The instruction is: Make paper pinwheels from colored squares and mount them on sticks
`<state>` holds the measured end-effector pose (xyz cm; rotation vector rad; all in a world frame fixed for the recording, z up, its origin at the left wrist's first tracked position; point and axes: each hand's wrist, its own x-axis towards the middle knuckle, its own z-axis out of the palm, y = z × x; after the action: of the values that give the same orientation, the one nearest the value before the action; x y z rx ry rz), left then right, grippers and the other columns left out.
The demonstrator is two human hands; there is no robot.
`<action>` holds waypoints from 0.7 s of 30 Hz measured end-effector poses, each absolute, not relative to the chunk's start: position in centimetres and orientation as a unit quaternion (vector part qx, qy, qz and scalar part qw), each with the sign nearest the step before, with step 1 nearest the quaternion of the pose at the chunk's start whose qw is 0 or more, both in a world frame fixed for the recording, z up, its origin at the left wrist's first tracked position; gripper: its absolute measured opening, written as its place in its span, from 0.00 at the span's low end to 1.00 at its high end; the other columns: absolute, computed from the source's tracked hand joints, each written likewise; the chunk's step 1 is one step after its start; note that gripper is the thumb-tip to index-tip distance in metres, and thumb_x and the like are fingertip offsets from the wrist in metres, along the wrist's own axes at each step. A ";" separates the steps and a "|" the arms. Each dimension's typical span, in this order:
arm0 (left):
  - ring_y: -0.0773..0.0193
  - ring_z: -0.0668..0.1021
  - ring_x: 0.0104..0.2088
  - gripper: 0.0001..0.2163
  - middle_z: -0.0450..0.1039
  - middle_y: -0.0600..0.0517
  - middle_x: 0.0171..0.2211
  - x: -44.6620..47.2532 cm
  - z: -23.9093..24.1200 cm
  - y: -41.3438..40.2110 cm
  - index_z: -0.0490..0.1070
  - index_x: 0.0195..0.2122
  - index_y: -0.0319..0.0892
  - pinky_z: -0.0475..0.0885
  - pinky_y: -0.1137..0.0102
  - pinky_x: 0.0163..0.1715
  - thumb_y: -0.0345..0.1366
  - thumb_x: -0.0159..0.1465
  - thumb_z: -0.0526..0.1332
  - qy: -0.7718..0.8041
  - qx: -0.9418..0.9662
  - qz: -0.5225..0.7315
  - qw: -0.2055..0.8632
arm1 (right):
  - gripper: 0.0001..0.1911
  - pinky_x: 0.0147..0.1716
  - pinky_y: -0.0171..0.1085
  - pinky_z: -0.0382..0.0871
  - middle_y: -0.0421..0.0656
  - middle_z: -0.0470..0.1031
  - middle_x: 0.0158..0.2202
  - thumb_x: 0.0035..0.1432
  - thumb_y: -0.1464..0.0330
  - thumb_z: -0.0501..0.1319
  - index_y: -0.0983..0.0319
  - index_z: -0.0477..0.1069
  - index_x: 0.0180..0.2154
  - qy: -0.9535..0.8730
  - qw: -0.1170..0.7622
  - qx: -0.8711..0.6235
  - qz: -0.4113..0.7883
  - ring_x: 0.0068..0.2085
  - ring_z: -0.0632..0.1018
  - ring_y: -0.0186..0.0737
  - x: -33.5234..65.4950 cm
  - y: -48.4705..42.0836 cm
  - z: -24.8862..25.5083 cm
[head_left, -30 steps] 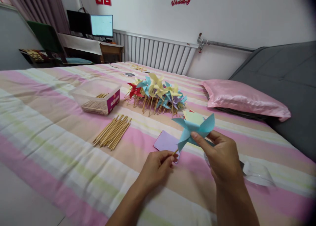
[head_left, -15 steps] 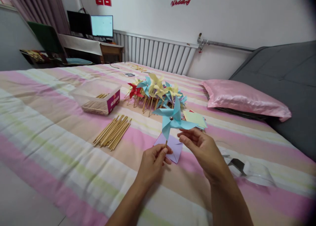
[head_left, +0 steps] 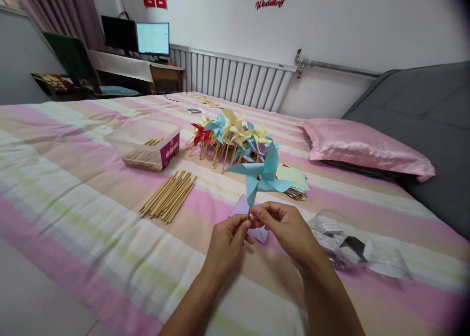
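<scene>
A light blue paper pinwheel point(head_left: 261, 176) stands upright on a thin wooden stick above the striped bed point(head_left: 73, 179). My left hand point(head_left: 228, 242) pinches the stick just under the wheel. My right hand point(head_left: 285, 228) pinches the same stick from the right, fingertips touching those of the left. Under both hands lies a lilac paper square point(head_left: 245, 213). A stack of coloured paper squares point(head_left: 293, 179) sits just behind the pinwheel.
A heap of finished pinwheels point(head_left: 231, 135) lies farther back. A bundle of wooden sticks point(head_left: 169, 196) and a clear plastic box point(head_left: 147, 143) with more sticks are to the left. A clear plastic container point(head_left: 352, 248) lies right. A pink pillow point(head_left: 363, 147) rests at the grey headboard.
The pinwheel has swung from lying tilted by my right hand to standing upright. My right hand let go of the wheel and came down onto the stick beside my left.
</scene>
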<state>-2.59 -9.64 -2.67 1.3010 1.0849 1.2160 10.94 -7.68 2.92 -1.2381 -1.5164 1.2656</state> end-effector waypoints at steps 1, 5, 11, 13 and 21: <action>0.68 0.75 0.26 0.12 0.76 0.47 0.34 -2.6 -2.7 -9.7 0.74 0.38 0.37 0.67 0.74 0.25 0.40 0.64 0.55 0.449 0.538 0.505 0.504 | 0.18 0.32 0.33 0.66 0.43 0.76 0.27 0.55 0.55 0.62 0.65 0.75 0.28 -0.597 0.390 -0.493 0.498 0.29 0.74 0.34 11.0 -7.7 2.9; 0.68 0.75 0.26 0.13 0.75 0.49 0.30 -2.6 -2.6 -9.7 0.75 0.39 0.37 0.67 0.74 0.26 0.41 0.64 0.56 0.446 0.539 0.505 0.505 | 0.21 0.25 0.32 0.62 0.43 0.76 0.24 0.53 0.52 0.61 0.65 0.76 0.27 -0.576 0.368 -0.501 0.530 0.25 0.72 0.32 11.0 -7.7 2.9; 0.68 0.75 0.25 0.14 0.76 0.49 0.31 -2.6 -2.5 -9.7 0.75 0.37 0.37 0.66 0.74 0.25 0.42 0.65 0.56 0.444 0.544 0.506 0.501 | 0.18 0.26 0.30 0.62 0.42 0.76 0.26 0.50 0.54 0.65 0.65 0.75 0.27 -0.544 0.395 -0.489 0.556 0.25 0.73 0.30 10.9 -7.6 2.9; 0.68 0.75 0.26 0.13 0.76 0.48 0.32 -2.6 -2.5 -9.7 0.74 0.37 0.37 0.66 0.74 0.25 0.41 0.65 0.56 0.445 0.545 0.505 0.500 | 0.17 0.26 0.30 0.63 0.42 0.76 0.26 0.50 0.56 0.66 0.65 0.75 0.27 -0.549 0.402 -0.484 0.551 0.26 0.73 0.30 10.8 -7.6 2.9; 0.68 0.76 0.25 0.12 0.77 0.47 0.35 -2.6 -2.7 -9.7 0.72 0.34 0.37 0.67 0.74 0.25 0.40 0.64 0.55 0.448 0.534 0.508 0.506 | 0.14 0.29 0.33 0.68 0.42 0.75 0.23 0.46 0.60 0.67 0.65 0.73 0.24 -0.547 0.442 -0.503 0.503 0.26 0.74 0.33 10.7 -7.7 3.6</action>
<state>-2.64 -9.69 -2.70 1.2874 1.0809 1.2242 10.69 -7.74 3.57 -1.2471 -1.3570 1.2472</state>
